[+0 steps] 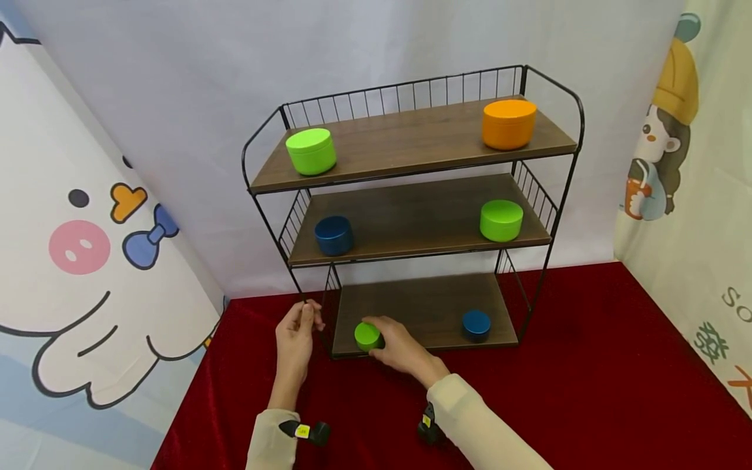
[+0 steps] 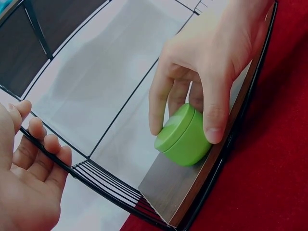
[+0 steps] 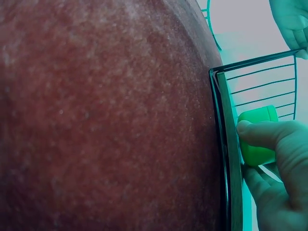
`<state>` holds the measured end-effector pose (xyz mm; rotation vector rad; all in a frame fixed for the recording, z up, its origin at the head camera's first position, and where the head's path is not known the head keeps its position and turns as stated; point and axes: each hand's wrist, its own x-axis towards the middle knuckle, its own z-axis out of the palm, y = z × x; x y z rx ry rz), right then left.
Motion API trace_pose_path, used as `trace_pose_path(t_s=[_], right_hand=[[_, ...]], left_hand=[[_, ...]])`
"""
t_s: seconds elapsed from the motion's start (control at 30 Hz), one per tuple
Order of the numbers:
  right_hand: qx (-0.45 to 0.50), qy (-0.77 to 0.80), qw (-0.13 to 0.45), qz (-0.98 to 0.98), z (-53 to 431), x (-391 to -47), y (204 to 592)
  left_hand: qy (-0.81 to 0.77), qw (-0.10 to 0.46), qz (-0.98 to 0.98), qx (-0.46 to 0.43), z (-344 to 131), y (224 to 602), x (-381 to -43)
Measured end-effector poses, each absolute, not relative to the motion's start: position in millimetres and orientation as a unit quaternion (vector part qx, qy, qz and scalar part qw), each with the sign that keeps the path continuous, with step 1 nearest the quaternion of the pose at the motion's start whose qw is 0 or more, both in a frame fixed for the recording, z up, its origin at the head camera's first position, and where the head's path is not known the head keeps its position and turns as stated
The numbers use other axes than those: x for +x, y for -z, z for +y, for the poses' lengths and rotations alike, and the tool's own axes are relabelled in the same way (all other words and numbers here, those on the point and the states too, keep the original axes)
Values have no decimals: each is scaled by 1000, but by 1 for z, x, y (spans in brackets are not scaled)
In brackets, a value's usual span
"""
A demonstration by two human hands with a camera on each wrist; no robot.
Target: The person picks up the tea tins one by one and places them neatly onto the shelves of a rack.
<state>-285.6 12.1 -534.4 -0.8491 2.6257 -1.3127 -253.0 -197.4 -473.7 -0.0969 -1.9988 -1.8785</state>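
My right hand (image 1: 401, 346) pinches a small green round tin (image 1: 367, 337) between thumb and fingers, at the left front of the bottom shelf (image 1: 411, 307). In the left wrist view that green tin (image 2: 185, 137) stands on the wooden board, the thumb on its near side and a fingertip at its lid. The fingers of my left hand (image 1: 296, 329) curl round the black metal post of the shelf rack (image 2: 53, 156), at the rack's left side. Farther right on the bottom shelf sits a small blue tin (image 1: 476, 324).
On the middle shelf stand a blue tin (image 1: 333, 235) at left and a green tin (image 1: 501, 220) at right. The top shelf bears a larger green tin (image 1: 312, 151) and an orange tin (image 1: 508, 124). Red cloth (image 1: 587, 365) covers the table under the rack.
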Motion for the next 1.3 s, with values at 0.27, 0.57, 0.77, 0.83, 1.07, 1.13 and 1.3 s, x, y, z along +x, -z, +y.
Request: trace_pose_path(t_s=[0.27,0.57,0.77,0.83,1.07,1.13,1.3], right_hand=[[-283,426,36,858,11,-289,537],[-288,426,37,857,10,-292,539],[-286,431,43,855,7,-293,539],[-288,431,43,854,6,-293,539],[-292,440,50,848,2,-293,537],[-294,441,50,846,3,-292,537],[-298,444,49,844,6,-292,540]], left_hand=[[671,196,-714,-31,-198,475,-253],[672,200,-713,-32,-198,475,-253],[670,197,-715,-27,-200,476,-252],[670,198,-715,-25,-201,476,-252],[668,204,-716,-24,-204,474,-249],[669,203,-715,-25,-204,474,-248],[670,206,-713,-9,-201,474,-246]])
